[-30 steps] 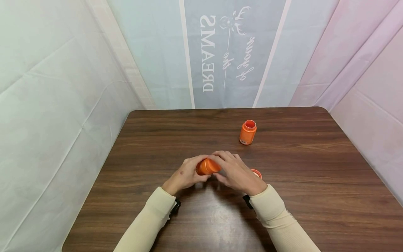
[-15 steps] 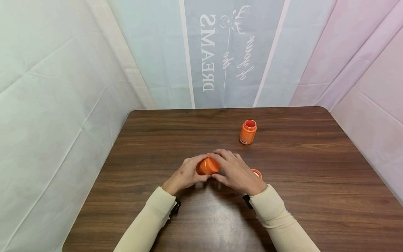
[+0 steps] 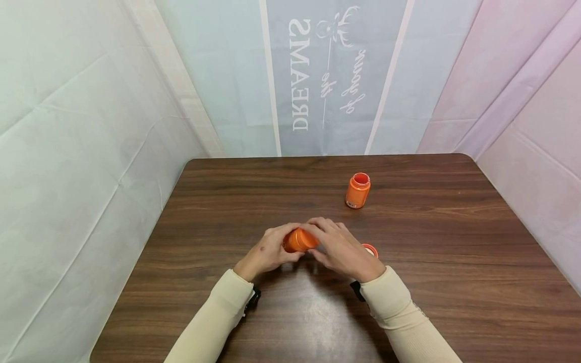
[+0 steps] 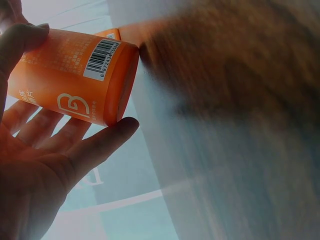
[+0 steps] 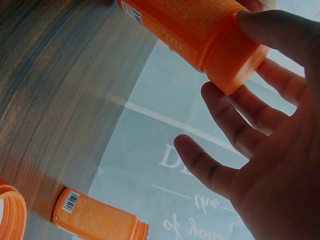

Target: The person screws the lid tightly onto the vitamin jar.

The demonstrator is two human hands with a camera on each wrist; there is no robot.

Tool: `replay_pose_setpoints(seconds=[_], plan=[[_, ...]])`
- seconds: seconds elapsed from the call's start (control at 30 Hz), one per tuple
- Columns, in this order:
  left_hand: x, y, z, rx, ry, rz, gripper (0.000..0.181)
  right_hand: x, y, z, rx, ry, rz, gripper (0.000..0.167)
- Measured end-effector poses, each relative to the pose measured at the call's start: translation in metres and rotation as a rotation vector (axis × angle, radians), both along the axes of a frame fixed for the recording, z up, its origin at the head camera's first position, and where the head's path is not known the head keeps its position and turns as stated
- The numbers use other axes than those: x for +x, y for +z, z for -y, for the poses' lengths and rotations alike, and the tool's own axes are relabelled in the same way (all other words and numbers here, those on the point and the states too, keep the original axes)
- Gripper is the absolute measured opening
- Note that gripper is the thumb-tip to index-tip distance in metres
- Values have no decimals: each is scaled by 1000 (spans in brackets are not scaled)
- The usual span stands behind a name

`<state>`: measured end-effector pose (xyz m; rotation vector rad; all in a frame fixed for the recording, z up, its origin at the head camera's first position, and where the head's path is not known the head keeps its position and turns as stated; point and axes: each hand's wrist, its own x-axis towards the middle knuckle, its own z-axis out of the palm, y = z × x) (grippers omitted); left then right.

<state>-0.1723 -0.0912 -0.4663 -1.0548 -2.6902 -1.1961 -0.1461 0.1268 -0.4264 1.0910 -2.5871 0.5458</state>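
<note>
Still | left fingers [image 4: 100,150] curled round bottle [image 4: 75,75] | right fingers [image 5: 230,120] pinching its cap [image 5: 235,60] | standing jar [image 3: 357,194] unmoved

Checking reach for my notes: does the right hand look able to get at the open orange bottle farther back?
Probably yes: nothing visible stands between the right hand and the open bottle beyond it, but that hand would first have to release the cap.

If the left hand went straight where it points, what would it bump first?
Probably the right hand, which grips the cap of the bottle the left hand holds; depth is unclear.
</note>
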Motion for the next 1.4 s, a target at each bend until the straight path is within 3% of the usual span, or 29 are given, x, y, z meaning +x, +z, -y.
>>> replay_pose_setpoints(seconds=[0.23,0.4,0.7,1.13,1.4], plan=[[0,1,0,4,7,-4,61,1,-2,2,11,-36,14,55],[0,0,1,4,8,-5,62,0,-2,0,5,-12,2,59],[-2,9,-1,24,-5,10,58,-4,10,-4,-4,52,-5,62],[-4,17,-2,19,7,37,56,-5,20,-2,18,16,52,54],[-5,19,-2,8,-11,32,57,-6,23,-4,15,34,24,64]])
